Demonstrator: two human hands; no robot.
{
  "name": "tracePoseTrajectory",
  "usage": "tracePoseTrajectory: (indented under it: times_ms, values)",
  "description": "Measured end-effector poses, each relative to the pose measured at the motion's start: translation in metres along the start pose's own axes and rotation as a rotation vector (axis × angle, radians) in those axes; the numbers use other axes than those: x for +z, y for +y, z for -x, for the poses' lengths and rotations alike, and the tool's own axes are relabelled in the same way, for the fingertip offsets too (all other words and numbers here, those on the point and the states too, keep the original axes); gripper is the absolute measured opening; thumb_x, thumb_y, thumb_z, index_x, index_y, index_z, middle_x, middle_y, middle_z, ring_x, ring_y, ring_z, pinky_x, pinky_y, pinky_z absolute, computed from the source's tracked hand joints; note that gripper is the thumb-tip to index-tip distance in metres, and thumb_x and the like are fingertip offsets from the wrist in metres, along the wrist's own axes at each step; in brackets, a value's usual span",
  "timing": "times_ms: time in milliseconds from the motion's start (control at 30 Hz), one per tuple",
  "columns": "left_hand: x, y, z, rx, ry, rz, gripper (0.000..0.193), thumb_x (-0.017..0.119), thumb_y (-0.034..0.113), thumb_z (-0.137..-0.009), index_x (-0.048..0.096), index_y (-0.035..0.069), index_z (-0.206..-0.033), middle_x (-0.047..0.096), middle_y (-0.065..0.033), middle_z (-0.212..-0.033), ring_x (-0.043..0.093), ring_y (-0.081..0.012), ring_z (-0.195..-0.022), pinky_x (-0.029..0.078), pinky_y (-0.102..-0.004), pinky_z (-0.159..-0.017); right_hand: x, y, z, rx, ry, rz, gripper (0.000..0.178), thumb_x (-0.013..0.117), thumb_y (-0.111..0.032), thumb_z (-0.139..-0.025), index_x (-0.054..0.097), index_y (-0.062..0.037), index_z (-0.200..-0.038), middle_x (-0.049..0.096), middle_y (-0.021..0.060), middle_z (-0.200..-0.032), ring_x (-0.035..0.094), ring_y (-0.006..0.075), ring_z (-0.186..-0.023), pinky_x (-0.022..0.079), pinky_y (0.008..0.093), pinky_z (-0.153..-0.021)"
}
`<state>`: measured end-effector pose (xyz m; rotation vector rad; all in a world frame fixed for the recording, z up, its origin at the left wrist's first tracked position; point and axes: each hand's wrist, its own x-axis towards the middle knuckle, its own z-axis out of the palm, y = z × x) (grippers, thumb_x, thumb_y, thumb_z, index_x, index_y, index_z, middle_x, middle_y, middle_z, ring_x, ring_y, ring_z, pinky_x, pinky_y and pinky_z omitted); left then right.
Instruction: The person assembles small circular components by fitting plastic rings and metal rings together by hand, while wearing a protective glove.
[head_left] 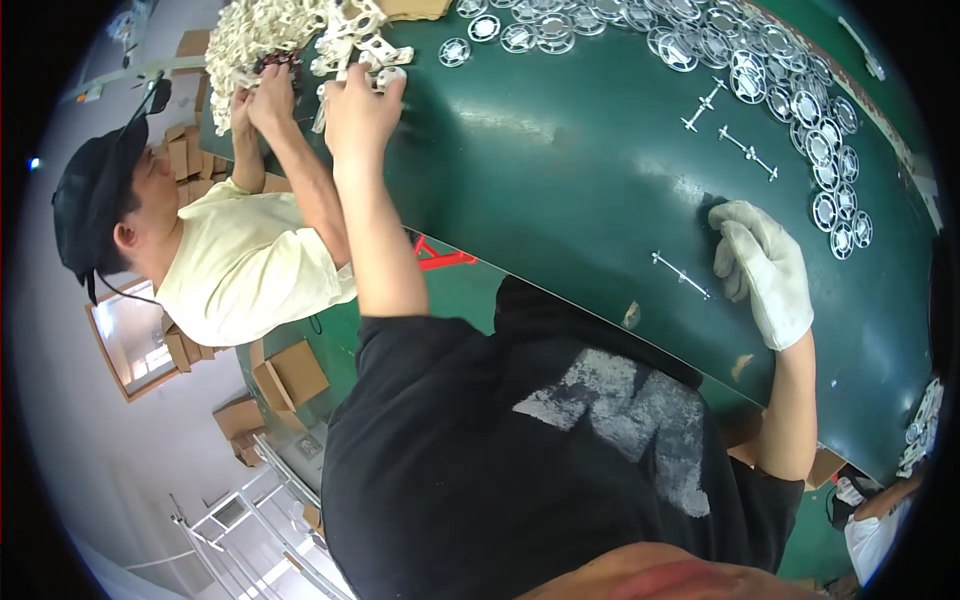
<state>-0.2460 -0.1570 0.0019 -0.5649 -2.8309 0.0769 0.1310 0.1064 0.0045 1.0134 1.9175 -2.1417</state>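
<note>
My bare left hand (362, 118) reaches to the far left of the table, its fingers closed round a white plastic part (391, 76) at the edge of a heap of like parts (262, 35). A white work glove covers my right hand (762, 268), which rests on the table at the right with its fingers curled; whatever they hold, if anything, is hidden. Just left of the glove lies a thin metal rod with small fittings (681, 276). Two similar rods, one angled (705, 106) and one longer (748, 153), lie farther back.
Silver spoked discs (716, 45) spread along the far edge and down the right of the green table (540, 190). A co-worker (250, 260) in a cap handles white parts at my left. Cardboard boxes (290, 375) stand behind on the floor. Another person's arm (888, 498) shows at lower right.
</note>
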Motion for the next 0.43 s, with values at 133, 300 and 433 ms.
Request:
tracePoseTrajectory:
  times_ms: [133,300,433]
  values:
    - [0.01,-0.007,0.033,0.093,-0.051,0.273,0.042,0.078,0.032,-0.086,0.062,0.007,-0.117,0.066,-0.0221,-0.109,0.067,-0.0407,-0.099,0.054,-0.0467,-0.082,0.003,-0.003,-0.001,0.038,-0.002,0.021,0.034,0.057,-0.029,-0.103,0.065,-0.0012,-0.12,0.06,0.0022,-0.074,0.05,0.0065,-0.056,0.04,0.0215,-0.051]
    - [-0.031,0.05,0.076,0.066,-0.195,0.494,0.041,0.077,0.037,-0.086,0.065,0.003,-0.105,0.071,-0.0166,-0.092,0.071,-0.0337,-0.08,0.055,-0.0425,-0.073,0.002,-0.001,0.002,0.055,0.033,0.036,0.033,0.058,-0.028,-0.102,0.065,-0.0021,-0.121,0.06,0.0017,-0.074,0.05,0.006,-0.056,0.04,0.0209,-0.051]
    - [-0.046,0.077,0.103,0.107,-0.668,1.274,0.033,0.073,0.022,-0.094,0.061,0.002,-0.117,0.072,-0.0099,-0.108,0.065,-0.0138,-0.087,0.051,-0.0248,-0.077,0.011,0.019,-0.005,-0.622,0.293,0.507,0.03,0.066,-0.021,-0.098,0.066,-0.0084,-0.125,0.063,-0.0011,-0.086,0.054,0.0083,-0.064,0.049,0.0243,-0.063]
